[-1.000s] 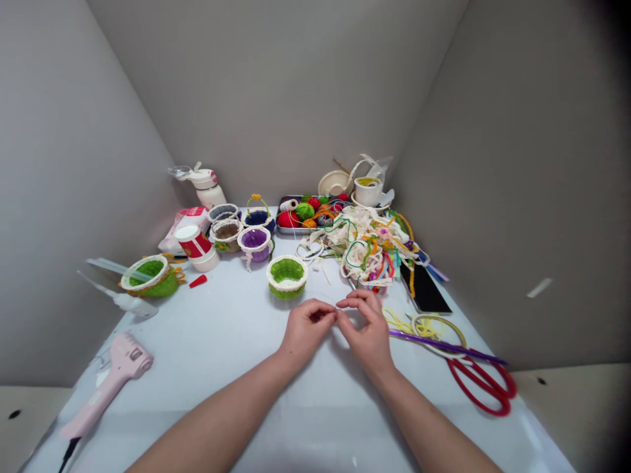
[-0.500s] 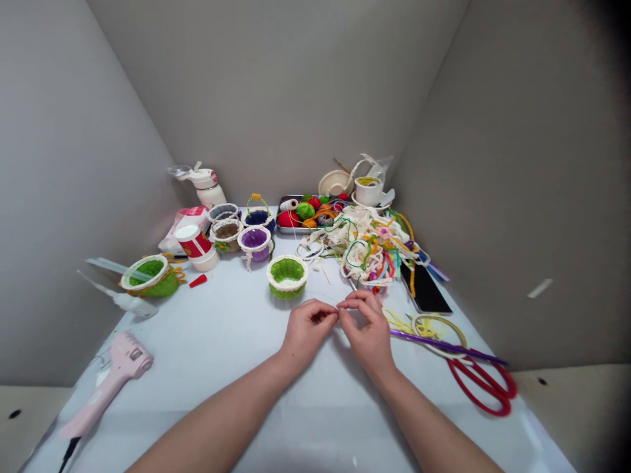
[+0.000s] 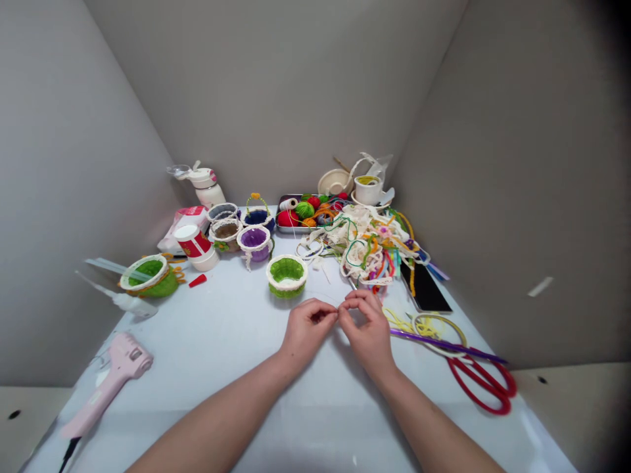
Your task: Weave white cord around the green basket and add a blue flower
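My left hand (image 3: 304,328) and my right hand (image 3: 365,328) meet fingertip to fingertip over the white table (image 3: 236,341), both pinched. Between them runs something very thin and pale, perhaps a thread or wire, too fine to name. Just beyond the fingers stands a small green woven basket with a white rim (image 3: 286,276). To the right of my right hand lies a tangled heap of coloured cords and white trim (image 3: 369,246).
Red scissors (image 3: 480,381), a purple stick (image 3: 444,343) and a yellow-wound ring (image 3: 434,325) lie at the right. A pink glue gun (image 3: 111,378) lies front left. Several small baskets (image 3: 246,230), a tray of yarn balls (image 3: 308,211), a paper cup (image 3: 194,244) and a bottle (image 3: 204,184) stand at the back.
Both hands stay pinched together in the same place; the right fingers have curled in slightly. Nothing else moved.
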Demonstrator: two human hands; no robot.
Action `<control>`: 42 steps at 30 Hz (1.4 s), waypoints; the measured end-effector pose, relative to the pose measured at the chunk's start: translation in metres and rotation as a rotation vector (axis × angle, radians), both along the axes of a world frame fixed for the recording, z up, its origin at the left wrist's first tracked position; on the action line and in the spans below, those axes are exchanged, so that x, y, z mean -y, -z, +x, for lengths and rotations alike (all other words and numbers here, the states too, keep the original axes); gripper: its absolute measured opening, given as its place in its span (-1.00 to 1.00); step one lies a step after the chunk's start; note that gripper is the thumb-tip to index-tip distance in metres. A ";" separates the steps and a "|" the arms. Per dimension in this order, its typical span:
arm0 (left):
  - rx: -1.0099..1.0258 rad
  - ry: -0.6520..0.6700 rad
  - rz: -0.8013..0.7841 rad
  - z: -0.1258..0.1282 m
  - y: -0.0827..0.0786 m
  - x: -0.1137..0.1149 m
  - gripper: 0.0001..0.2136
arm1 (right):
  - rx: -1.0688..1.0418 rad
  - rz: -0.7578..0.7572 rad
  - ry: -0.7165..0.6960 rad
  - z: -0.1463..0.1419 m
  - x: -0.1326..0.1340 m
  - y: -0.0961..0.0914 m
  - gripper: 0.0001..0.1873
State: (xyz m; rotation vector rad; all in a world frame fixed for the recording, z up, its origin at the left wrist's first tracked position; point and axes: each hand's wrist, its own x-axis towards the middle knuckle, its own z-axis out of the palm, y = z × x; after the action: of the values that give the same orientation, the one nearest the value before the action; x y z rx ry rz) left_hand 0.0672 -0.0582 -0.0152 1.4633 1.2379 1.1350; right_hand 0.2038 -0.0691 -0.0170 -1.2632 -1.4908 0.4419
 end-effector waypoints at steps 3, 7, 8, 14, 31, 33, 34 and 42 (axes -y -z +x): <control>0.000 -0.003 -0.001 0.000 0.001 0.000 -0.93 | 0.003 -0.001 0.003 0.000 0.000 -0.001 -0.91; 0.002 -0.010 -0.009 0.000 0.000 0.000 -0.93 | 0.005 0.002 0.006 0.000 -0.001 -0.001 -0.91; 0.002 -0.010 -0.012 0.000 0.000 0.000 -0.93 | 0.004 0.003 0.007 -0.001 -0.001 -0.001 -0.91; 0.006 -0.022 -0.029 0.000 -0.002 0.000 -0.94 | -0.003 -0.002 0.009 0.001 -0.001 -0.001 -0.91; 0.015 -0.018 -0.048 -0.001 -0.001 0.000 -0.94 | 0.033 -0.066 -0.160 0.018 -0.008 0.000 -0.72; 0.015 -0.021 -0.033 -0.002 -0.002 -0.001 -0.95 | 0.040 -0.168 -0.286 0.020 -0.009 0.000 -0.70; 0.014 -0.024 -0.023 -0.002 -0.002 -0.001 -0.95 | 0.022 -0.224 -0.335 0.020 -0.008 0.000 -0.68; -0.033 -0.088 0.025 -0.005 0.001 -0.004 -0.94 | 0.005 -0.394 -0.377 0.022 -0.004 -0.011 -0.75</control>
State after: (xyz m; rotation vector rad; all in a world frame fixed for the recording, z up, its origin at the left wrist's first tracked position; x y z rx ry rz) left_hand 0.0621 -0.0541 -0.0158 1.4630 1.3269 1.1929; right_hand 0.2255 -0.0652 -0.0065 -1.2775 -1.7050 1.0212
